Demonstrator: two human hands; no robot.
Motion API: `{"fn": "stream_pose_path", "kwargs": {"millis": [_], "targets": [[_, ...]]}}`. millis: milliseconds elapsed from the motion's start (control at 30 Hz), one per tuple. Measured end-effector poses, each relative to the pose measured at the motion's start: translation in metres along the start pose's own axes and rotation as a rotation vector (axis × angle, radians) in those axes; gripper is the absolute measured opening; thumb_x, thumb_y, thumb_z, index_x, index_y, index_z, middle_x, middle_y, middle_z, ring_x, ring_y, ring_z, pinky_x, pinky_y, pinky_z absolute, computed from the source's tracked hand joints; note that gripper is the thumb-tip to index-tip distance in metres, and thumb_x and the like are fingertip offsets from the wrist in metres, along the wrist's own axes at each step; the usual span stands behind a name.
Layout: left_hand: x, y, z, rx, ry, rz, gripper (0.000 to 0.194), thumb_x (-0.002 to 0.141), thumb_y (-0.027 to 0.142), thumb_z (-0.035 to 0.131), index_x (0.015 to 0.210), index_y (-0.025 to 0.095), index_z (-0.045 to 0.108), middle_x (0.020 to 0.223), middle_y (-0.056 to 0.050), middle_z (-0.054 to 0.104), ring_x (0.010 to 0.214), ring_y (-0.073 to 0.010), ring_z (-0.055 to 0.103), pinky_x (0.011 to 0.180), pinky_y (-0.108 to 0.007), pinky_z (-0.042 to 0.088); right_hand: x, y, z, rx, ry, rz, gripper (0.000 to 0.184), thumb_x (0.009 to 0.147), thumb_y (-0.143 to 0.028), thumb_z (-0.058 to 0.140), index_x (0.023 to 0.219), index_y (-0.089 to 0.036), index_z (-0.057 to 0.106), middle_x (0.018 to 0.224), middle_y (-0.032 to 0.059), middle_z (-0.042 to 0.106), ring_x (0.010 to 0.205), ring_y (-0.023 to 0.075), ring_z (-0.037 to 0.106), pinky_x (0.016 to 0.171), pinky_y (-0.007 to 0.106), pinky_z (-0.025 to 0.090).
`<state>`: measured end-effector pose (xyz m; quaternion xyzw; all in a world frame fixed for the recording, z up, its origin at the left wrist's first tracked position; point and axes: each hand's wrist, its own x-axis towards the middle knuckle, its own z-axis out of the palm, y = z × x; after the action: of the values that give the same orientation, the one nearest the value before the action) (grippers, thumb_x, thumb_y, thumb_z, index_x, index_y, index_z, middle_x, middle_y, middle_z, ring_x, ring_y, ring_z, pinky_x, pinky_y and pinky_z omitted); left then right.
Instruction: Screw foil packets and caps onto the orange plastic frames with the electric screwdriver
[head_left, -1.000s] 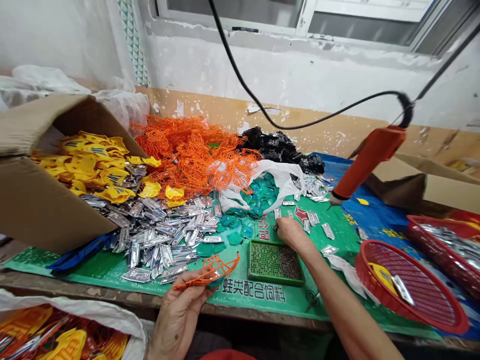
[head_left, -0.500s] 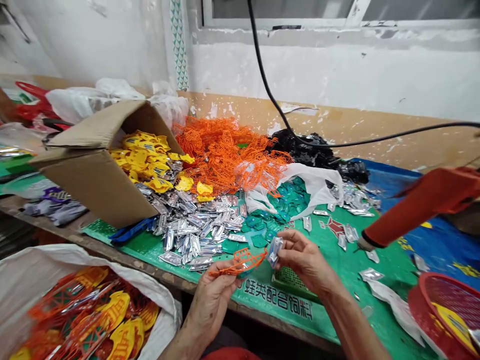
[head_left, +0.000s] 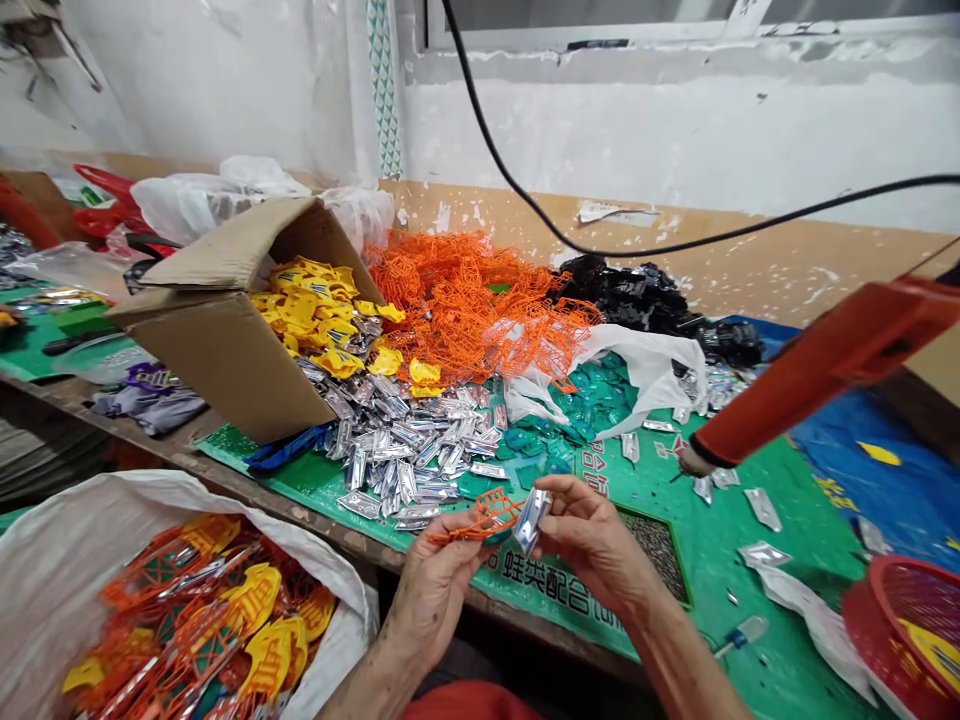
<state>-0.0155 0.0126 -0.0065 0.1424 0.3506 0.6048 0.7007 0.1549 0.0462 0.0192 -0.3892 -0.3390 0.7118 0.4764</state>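
Observation:
Between the fingers of my left hand (head_left: 435, 585) is an orange plastic lattice frame (head_left: 496, 508), with a dark green part on its underside. My right hand (head_left: 589, 540) pinches a silver shiny plastic piece (head_left: 532, 520) by its right side. The silver piece is tilted and held right against the right end of the orange frame; whether they are joined cannot be made out. Just beyond my hands lies a pile of similar silver pieces (head_left: 409, 455). Green translucent parts (head_left: 555, 440) spill from a white plastic bag (head_left: 664, 365) behind them.
A tipped cardboard box (head_left: 225, 350) spills yellow parts (head_left: 315, 310). Orange frames (head_left: 465, 290) are heaped behind. An orange power screwdriver (head_left: 810, 385) hangs at right, near a tray of screws (head_left: 656, 545) and a red basket (head_left: 877, 610). A white sack (head_left: 45, 570) holds assembled pieces at lower left.
The silver piece in my right hand has come closer to the orange frame. My view has shifted, and the screw tray now shows more. The screwdriver sits further left in view.

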Motion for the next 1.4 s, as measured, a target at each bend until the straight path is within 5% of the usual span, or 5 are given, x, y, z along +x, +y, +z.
{"fn": "stream_pose_path", "kwargs": {"millis": [533,867,1067,1233,1400], "targets": [[0.000,-0.001,0.002,0.015,0.010,0.014,0.018,0.055,0.015,0.082,0.071,0.017,0.074,0.084,-0.005,0.078,0.085,-0.0203,0.069,0.086,-0.034,0.049,0.002,0.004,0.007,-0.099,0.154,-0.061,0.034,0.052,-0.028,0.083,0.079,-0.019,0.065,0.068,0.0006,0.066,0.058,0.0146,0.061,0.054,0.030,0.053],[-0.005,0.000,-0.006,-0.016,0.030,-0.044,0.016,0.056,0.012,0.080,0.070,0.016,0.073,0.086,-0.007,0.077,0.084,-0.0224,0.069,0.079,-0.034,0.051,0.034,-0.050,-0.083,-0.891,0.731,-0.508,0.022,0.063,-0.028,0.063,0.083,-0.019,0.061,0.090,0.0116,0.064,0.101,0.0334,0.057,0.098,0.056,0.036],[-0.004,0.001,-0.007,-0.012,0.031,-0.075,0.016,0.055,0.011,0.079,0.069,0.016,0.072,0.082,-0.008,0.077,0.081,-0.0239,0.069,0.078,-0.038,0.053,0.047,-0.040,-0.054,-1.310,0.477,-0.541,0.021,0.078,-0.025,0.054,0.093,-0.020,0.067,0.107,0.0129,0.065,0.106,0.0293,0.057,0.098,0.046,0.041],[-0.004,0.006,-0.007,0.021,0.024,-0.084,0.015,0.056,0.012,0.078,0.069,0.015,0.072,0.077,-0.008,0.076,0.078,-0.0242,0.069,0.078,-0.041,0.054,0.102,-0.043,-0.012,-1.487,0.148,-0.327,0.017,0.090,-0.025,0.055,0.097,-0.015,0.066,0.095,0.0051,0.068,0.086,0.0180,0.064,0.081,0.036,0.052],[-0.003,0.013,-0.009,0.021,0.046,-0.047,0.015,0.055,0.014,0.079,0.069,0.015,0.073,0.077,-0.007,0.076,0.077,-0.0228,0.069,0.077,-0.038,0.054,0.156,-0.035,0.013,-1.655,0.106,-0.137,0.032,0.092,-0.034,0.057,0.117,-0.015,0.058,0.117,0.0080,0.061,0.099,0.0202,0.063,0.083,0.040,0.054]]}}
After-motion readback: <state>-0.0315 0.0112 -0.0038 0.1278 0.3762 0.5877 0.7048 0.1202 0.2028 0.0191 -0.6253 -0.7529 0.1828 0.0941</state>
